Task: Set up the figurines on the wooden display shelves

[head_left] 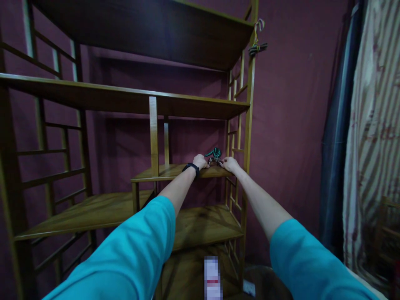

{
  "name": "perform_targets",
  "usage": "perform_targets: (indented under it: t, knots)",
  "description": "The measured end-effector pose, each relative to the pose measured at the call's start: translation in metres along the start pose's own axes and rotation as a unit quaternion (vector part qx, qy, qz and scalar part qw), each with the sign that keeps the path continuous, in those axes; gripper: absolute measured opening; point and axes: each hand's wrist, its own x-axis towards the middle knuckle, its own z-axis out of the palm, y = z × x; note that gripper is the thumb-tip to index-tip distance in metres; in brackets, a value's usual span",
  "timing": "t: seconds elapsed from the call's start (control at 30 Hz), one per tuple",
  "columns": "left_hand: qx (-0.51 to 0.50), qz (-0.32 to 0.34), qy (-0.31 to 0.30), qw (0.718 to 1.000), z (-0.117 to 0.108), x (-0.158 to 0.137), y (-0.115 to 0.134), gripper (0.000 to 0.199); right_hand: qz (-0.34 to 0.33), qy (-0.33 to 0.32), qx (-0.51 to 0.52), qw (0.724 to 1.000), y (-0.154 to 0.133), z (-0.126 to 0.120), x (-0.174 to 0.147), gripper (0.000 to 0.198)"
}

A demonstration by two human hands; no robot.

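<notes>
A small figurine-like ornament (215,153), dark teal on top with a mottled brownish lower part, stands on the raised middle shelf (175,171) of a wooden rack. My left hand (200,161), with a black band on the wrist, grips its lower left side. On the opposite side, the fingers of my right hand (229,164) are pinched on its lower right edge. Both arms reach forward at full stretch. The ornament's exact kind is too small and dark to make out.
Upright posts (153,137) stand left of my hands, and an upper shelf (193,106) spans above them. Lattice sides flank the rack. A bundle of sticks (258,49) hangs from the right post. Striped curtains (375,125) hang at the right.
</notes>
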Motion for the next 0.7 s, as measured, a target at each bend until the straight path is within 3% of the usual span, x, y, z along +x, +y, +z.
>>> perform_targets:
  t: [0.27,0.37,0.43,0.53,0.6,0.7]
  knots:
    - [0.015,0.002,0.017,1.000,-0.012,-0.030,0.007,0.038,-0.001,-0.002,-0.005,1.000,-0.005,-0.007,-0.008,0.025]
    - [0.005,0.034,0.055,0.998,-0.020,-0.054,0.006,0.032,-0.005,0.032,-0.022,0.999,-0.009,-0.010,-0.015,0.030]
    - [-0.006,0.083,0.108,0.991,-0.026,-0.077,0.002,0.027,-0.006,0.072,-0.037,0.997,-0.012,-0.011,-0.021,0.032]
    - [-0.031,0.249,0.217,0.943,-0.029,-0.125,-0.009,0.022,-0.030,0.129,-0.059,0.989,-0.016,-0.014,-0.035,0.036]
    - [-0.037,0.351,0.208,0.912,-0.027,-0.164,-0.022,0.022,-0.081,0.172,-0.078,0.979,-0.019,-0.016,-0.047,0.038]
    - [0.000,0.426,0.145,0.893,-0.016,-0.225,-0.054,0.026,-0.216,0.216,-0.107,0.946,-0.026,-0.019,-0.074,0.041]
